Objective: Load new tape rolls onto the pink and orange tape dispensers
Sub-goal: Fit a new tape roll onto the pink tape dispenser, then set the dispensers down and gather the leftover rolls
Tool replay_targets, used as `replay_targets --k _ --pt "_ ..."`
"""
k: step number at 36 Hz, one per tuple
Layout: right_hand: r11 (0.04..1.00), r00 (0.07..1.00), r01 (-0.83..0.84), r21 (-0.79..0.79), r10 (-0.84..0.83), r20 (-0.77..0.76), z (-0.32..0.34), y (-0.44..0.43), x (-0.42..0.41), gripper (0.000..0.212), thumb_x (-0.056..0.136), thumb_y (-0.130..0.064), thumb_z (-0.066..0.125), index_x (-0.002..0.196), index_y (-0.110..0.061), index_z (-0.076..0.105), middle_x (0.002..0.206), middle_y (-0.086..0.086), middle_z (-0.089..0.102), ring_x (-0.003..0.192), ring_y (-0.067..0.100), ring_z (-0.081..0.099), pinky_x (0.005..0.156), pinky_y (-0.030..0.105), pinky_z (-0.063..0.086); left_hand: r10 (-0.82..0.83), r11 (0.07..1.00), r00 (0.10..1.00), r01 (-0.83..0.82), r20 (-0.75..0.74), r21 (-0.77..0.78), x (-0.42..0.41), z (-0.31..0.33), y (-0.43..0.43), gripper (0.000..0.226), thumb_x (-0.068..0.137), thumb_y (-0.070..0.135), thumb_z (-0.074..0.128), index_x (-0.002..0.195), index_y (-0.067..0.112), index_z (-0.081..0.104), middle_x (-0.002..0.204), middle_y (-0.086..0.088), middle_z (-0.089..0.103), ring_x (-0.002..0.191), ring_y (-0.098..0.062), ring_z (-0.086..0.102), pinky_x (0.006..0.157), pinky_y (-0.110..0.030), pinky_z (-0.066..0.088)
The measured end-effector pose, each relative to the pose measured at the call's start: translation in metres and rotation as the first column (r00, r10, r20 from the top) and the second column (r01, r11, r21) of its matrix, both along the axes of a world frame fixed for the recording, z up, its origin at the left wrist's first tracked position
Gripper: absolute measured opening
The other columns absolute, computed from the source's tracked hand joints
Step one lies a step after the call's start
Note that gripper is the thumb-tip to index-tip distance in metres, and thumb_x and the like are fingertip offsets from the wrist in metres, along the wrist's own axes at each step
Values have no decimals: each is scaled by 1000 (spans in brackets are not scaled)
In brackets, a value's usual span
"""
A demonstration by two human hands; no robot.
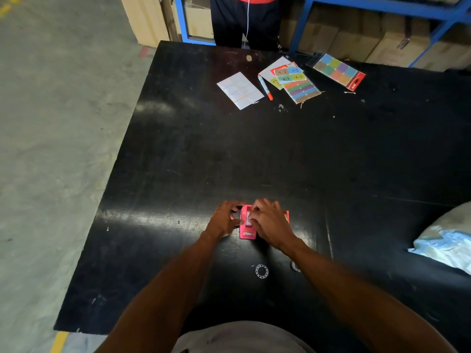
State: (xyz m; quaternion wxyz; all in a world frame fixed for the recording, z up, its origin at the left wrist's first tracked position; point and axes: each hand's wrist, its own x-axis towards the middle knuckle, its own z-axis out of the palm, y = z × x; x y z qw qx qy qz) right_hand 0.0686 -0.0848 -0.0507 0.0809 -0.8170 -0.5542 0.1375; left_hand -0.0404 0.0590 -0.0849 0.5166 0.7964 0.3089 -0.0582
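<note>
The pink tape dispenser stands on the black table, its cutter end toward me. My left hand grips its left side. My right hand rests over its top right, fingertips pressing on the pale tape roll seated inside. Just behind my right hand a sliver of the orange tape dispenser shows; the rest is hidden. Nearer to me, two clear ring-shaped tape cores lie on the table, one in the open and one partly under my right forearm.
At the far side lie a white label sheet, an orange marker, coloured sticker sheets and a sticker pack. A plastic bag sits at the right edge. A person in dark trousers stands beyond the table.
</note>
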Motion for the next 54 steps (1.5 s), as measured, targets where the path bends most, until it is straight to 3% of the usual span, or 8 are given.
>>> replay_targets --k 9,15,27,34,40,46,51,54 --pt "998 999 35 61 -36 13 -9 -30 -30 20 90 -33 57 89 -20 73 99 1 56 94 21 54 93 46 43 -3 1000 1000 3 9 5 -1 -1 -1 55 75 0 76 126 15 60 119 -13 54 93 -15 53 59 -1 42" --pt "995 998 40 92 -44 45 -11 -34 -45 18 87 -29 60 82 -16 71 94 5 58 87 25 56 75 44 48 -8 1000 999 7 46 20 -2 -2 -2 55 71 -4 77 122 9 62 118 -19 55 93 -16 52 64 4 42" --pt "993 984 120 -17 -117 138 -25 -28 -59 10 85 -26 70 89 -20 76 96 1 63 89 21 55 76 37 42 -19 996 1000 17 23 91 0 -3 -6 54 73 7 80 124 15 63 118 -12 60 94 -13 54 82 -22 44" --pt "994 993 77 -78 -70 91 -22 -35 -66 16 87 -23 64 101 -23 73 109 4 63 97 25 56 81 43 42 2 989 999 3 -32 150 4 -15 -8 53 74 13 77 125 24 63 120 -9 67 108 -28 63 96 -32 47" --pt "998 995 56 -27 -54 80 -17 -65 -58 26 93 -36 50 93 -25 74 101 -2 61 102 20 55 97 43 39 47 985 999 -46 0 167 -11 -2 -25 77 83 13 69 148 28 31 113 -4 52 100 -18 54 90 -31 42" --pt "985 982 168 48 -171 74 -12 -114 -46 25 91 -40 52 90 -24 71 96 -2 62 90 21 61 78 38 45 100 948 992 -118 76 295 -32 25 -59 20 89 25 59 107 25 53 105 -3 63 94 -27 62 79 -36 45" --pt "950 950 311 39 -312 26 -16 -154 -43 20 90 -38 60 99 -20 62 98 1 60 87 23 60 77 37 48 -78 934 994 45 79 354 -56 27 -94 11 91 30 57 99 24 57 101 -5 69 88 -29 66 74 -33 49" --pt "910 909 415 -11 -415 -31 -17 -170 -42 26 86 -38 69 105 -22 59 104 0 57 87 20 60 75 33 50 -145 935 987 116 64 335 -66 21 -115 21 87 39 63 102 27 54 103 3 64 86 -13 62 75 -28 50"
